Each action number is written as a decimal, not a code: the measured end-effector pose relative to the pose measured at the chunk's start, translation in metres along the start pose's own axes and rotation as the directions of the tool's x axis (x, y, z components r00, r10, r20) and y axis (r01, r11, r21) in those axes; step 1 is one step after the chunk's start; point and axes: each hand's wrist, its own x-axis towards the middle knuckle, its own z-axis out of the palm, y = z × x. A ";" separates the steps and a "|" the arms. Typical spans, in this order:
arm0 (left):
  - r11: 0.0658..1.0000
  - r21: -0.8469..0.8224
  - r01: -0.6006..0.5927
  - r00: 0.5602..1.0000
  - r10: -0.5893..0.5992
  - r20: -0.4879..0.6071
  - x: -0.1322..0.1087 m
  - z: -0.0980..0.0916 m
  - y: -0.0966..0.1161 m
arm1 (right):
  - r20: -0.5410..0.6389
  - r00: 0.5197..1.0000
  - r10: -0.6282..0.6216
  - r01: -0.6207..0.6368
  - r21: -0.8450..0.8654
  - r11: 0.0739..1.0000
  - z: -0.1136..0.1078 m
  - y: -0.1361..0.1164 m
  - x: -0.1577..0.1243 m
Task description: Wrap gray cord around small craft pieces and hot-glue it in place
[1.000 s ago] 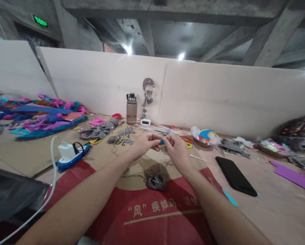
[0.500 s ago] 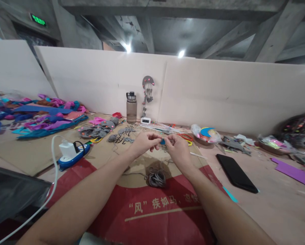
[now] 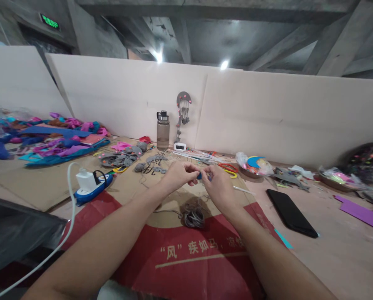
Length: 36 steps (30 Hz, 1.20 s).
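My left hand (image 3: pixel 178 174) and my right hand (image 3: pixel 218 185) meet above the cardboard, fingers pinched together on a small blue piece (image 3: pixel 199 176) held between them. A thin grey string seems to run down from the hands toward a coil of grey string (image 3: pixel 192 216) lying on the cardboard just below. Most of the blue piece is hidden by my fingertips.
A black phone (image 3: pixel 291 213) lies to the right, a blue power strip with a white charger (image 3: pixel 91 186) to the left. A water bottle (image 3: pixel 162 130), small white clock (image 3: pixel 180 146), grey felt pieces (image 3: pixel 120 158), scissors (image 3: pixel 228 168) and coloured foam scraps (image 3: pixel 55 139) lie further back before the white boards.
Both hands have stayed pinched together on the blue piece, shifting only slightly. The view has drifted a little to the left.
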 end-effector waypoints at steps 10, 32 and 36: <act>0.937 0.316 -0.152 0.981 0.182 -0.067 -0.001 0.000 -0.003 | 0.028 0.997 -0.065 0.063 0.080 0.995 0.005 0.006 0.000; 0.980 -0.192 -0.051 0.993 0.029 -0.116 0.001 0.004 -0.004 | -0.029 0.982 0.184 -0.165 0.334 0.928 0.004 -0.002 -0.001; 0.975 -0.210 -0.074 0.994 0.056 -0.093 0.003 0.003 -0.007 | -0.015 0.974 0.224 -0.195 0.442 0.876 0.004 -0.001 0.001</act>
